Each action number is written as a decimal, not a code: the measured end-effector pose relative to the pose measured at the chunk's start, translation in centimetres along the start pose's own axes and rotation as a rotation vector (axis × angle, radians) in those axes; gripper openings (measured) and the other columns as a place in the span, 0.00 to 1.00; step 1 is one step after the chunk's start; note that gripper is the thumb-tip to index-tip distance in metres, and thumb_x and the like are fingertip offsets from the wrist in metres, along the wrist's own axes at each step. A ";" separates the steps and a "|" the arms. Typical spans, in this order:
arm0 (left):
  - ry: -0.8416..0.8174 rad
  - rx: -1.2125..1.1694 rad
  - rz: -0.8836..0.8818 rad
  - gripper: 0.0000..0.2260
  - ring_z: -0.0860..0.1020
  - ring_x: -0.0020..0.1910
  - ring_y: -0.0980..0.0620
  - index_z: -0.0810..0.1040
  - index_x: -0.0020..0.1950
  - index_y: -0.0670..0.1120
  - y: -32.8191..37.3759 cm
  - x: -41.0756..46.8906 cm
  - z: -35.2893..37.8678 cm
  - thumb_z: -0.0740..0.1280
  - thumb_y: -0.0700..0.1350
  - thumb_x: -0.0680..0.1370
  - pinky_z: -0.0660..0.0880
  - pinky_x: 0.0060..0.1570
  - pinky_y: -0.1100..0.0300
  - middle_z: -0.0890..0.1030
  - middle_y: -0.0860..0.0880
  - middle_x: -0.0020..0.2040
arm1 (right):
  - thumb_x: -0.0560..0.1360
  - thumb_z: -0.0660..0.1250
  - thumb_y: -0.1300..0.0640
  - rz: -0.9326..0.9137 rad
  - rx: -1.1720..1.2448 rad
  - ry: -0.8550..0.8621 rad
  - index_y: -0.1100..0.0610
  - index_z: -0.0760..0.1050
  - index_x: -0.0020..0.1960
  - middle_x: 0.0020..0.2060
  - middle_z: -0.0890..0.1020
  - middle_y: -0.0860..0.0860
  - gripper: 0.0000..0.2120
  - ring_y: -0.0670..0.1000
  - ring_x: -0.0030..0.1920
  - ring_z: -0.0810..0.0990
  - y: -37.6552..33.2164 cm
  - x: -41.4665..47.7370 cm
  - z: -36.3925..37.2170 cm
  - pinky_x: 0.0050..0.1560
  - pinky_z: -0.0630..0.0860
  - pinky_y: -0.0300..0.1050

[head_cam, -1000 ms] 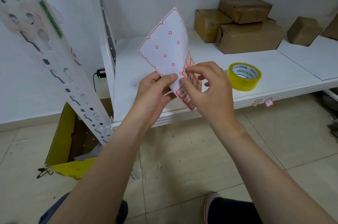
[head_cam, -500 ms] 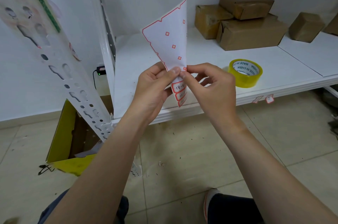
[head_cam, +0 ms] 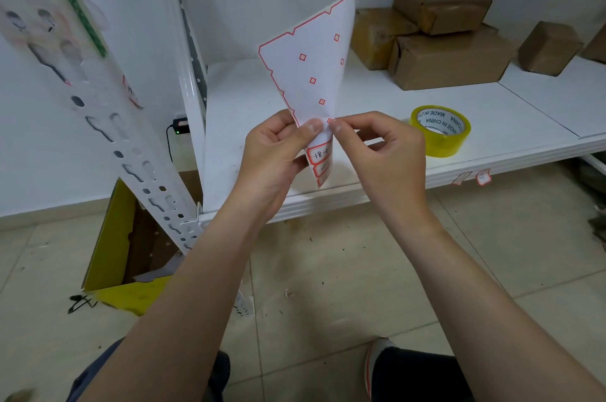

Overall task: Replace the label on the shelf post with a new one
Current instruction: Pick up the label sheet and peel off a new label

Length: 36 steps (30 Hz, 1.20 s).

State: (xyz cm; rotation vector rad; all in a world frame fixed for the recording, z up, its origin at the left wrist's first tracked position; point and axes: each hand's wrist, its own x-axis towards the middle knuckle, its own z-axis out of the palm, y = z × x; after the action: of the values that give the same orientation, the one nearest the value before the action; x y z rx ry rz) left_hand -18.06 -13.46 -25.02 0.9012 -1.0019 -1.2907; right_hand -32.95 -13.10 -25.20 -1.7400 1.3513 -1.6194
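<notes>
Label sheet (head_cam: 311, 73) held above shelf (head_cam: 377, 106) edge, right of shelf post (head_cam: 98, 99). Left hand (head_cam: 272, 158) fingers pinch sheet; right hand (head_cam: 380, 152) fingers pinch label corner. Thin, floppy, tears easily: peel from a corner.

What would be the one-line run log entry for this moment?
hands: left, right pinch label sheet | new label: not yet peeled | shelf post: untouched

The label sheet (head_cam: 311, 73) was white with red borders and small red squares. At right, the tape roll (head_cam: 441, 136) was yellow; the boxes (head_cam: 449, 60) brown.
</notes>
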 end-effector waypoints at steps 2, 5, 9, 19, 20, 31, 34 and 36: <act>0.010 -0.003 -0.004 0.07 0.88 0.49 0.53 0.83 0.54 0.48 -0.1 0.1 -0.1 0.68 0.37 0.81 0.85 0.55 0.52 0.90 0.54 0.48 | 0.78 0.75 0.57 -0.002 -0.015 0.003 0.53 0.86 0.47 0.40 0.87 0.44 0.02 0.45 0.40 0.84 0.0 0.1 0.0 0.37 0.75 0.30; 0.025 -0.022 -0.010 0.07 0.88 0.51 0.48 0.83 0.56 0.45 -0.2 0.3 -0.2 0.69 0.36 0.81 0.84 0.55 0.50 0.90 0.49 0.50 | 0.78 0.75 0.59 -0.009 -0.015 0.006 0.56 0.86 0.45 0.42 0.87 0.49 0.03 0.42 0.39 0.81 0.0 0.1 -0.1 0.39 0.73 0.27; 0.067 -0.023 -0.017 0.06 0.88 0.52 0.48 0.83 0.56 0.44 -0.2 0.4 -0.4 0.69 0.37 0.81 0.85 0.52 0.50 0.90 0.50 0.51 | 0.78 0.74 0.59 0.025 0.003 -0.003 0.56 0.85 0.46 0.43 0.86 0.50 0.03 0.42 0.41 0.83 -0.3 0.2 -0.2 0.39 0.74 0.28; 0.169 0.018 -0.068 0.04 0.88 0.51 0.50 0.84 0.54 0.48 -0.2 0.6 -0.6 0.69 0.42 0.82 0.85 0.55 0.49 0.90 0.53 0.50 | 0.80 0.74 0.56 0.350 0.176 0.016 0.52 0.84 0.45 0.38 0.87 0.45 0.05 0.46 0.29 0.84 -1.5 0.5 -0.9 0.25 0.77 0.38; 0.177 0.023 -0.074 0.04 0.88 0.51 0.50 0.84 0.53 0.49 -0.2 0.6 -0.6 0.69 0.42 0.82 0.85 0.55 0.50 0.90 0.54 0.50 | 0.80 0.73 0.56 0.361 0.182 0.018 0.53 0.84 0.46 0.39 0.86 0.45 0.04 0.45 0.29 0.83 -1.5 0.5 -0.9 0.26 0.77 0.39; 0.270 0.053 -0.128 0.04 0.86 0.49 0.51 0.85 0.50 0.52 -0.5 0.9 -0.8 0.70 0.46 0.82 0.78 0.44 0.57 0.90 0.52 0.48 | 0.82 0.67 0.58 0.477 0.290 0.109 0.56 0.79 0.44 0.42 0.86 0.57 0.08 0.54 0.31 0.82 -1.3 1.2 -1.6 0.28 0.81 0.46; 0.262 0.071 -0.128 0.06 0.88 0.46 0.53 0.84 0.48 0.51 -0.7 1.2 -0.5 0.69 0.45 0.83 0.83 0.51 0.52 0.90 0.54 0.44 | 0.82 0.67 0.59 0.509 0.312 0.115 0.57 0.79 0.45 0.42 0.87 0.55 0.07 0.54 0.30 0.82 -1.2 1.4 -1.7 0.28 0.81 0.45; 0.249 0.084 -0.138 0.06 0.88 0.46 0.52 0.84 0.48 0.52 -0.8 1.6 -0.2 0.68 0.45 0.83 0.85 0.49 0.55 0.90 0.54 0.44 | 0.82 0.67 0.59 0.526 0.324 0.117 0.57 0.79 0.44 0.41 0.86 0.54 0.07 0.54 0.30 0.82 -1.2 1.4 -1.8 0.28 0.82 0.46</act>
State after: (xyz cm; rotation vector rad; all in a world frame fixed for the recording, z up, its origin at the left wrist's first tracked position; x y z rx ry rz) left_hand -18.15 -15.12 -25.68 1.1819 -0.8139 -1.2221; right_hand -34.36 -13.20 -23.05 -1.0102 1.3590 -1.5395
